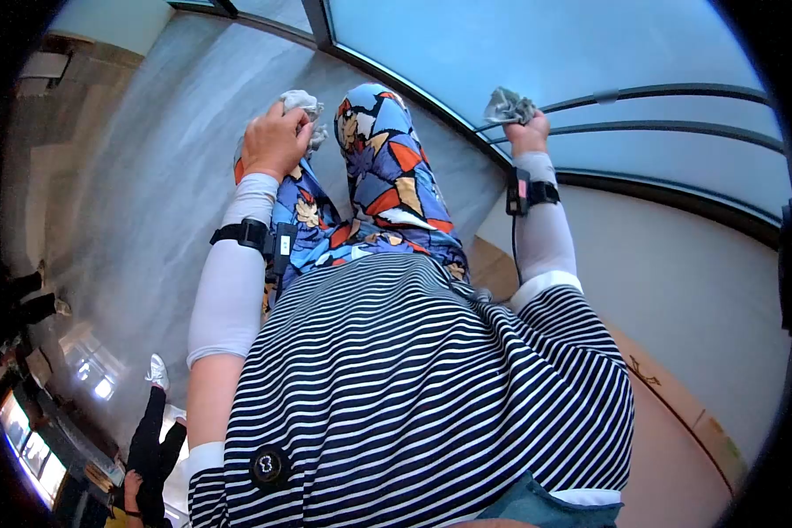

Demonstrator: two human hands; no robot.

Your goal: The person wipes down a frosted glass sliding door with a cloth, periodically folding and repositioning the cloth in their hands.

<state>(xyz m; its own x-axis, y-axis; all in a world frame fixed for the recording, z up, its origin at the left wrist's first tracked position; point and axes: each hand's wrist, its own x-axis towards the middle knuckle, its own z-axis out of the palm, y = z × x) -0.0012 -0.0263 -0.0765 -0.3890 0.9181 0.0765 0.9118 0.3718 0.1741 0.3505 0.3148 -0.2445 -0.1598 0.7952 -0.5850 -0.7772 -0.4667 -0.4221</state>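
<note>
My left hand (274, 145) is closed around a crumpled pale grey cloth (301, 103) that sticks out past the fingers. It is over my left knee, against the patterned trousers (387, 167). Out to the right, my right hand (528, 136) grips a second crumpled grey cloth (509, 107). This cloth is at the near ends of two dark curved metal bars (669, 91) in front of a bluish glass panel (554, 44). Whether it touches the bars or the glass, I cannot tell.
A dark frame (651, 185) edges the glass, with a pale wall (669, 238) beside it. Grey shiny floor (167, 158) spreads to the left. Another person in dark trousers (150, 440) stands at lower left. Black straps with small devices (519, 192) are on both my forearms.
</note>
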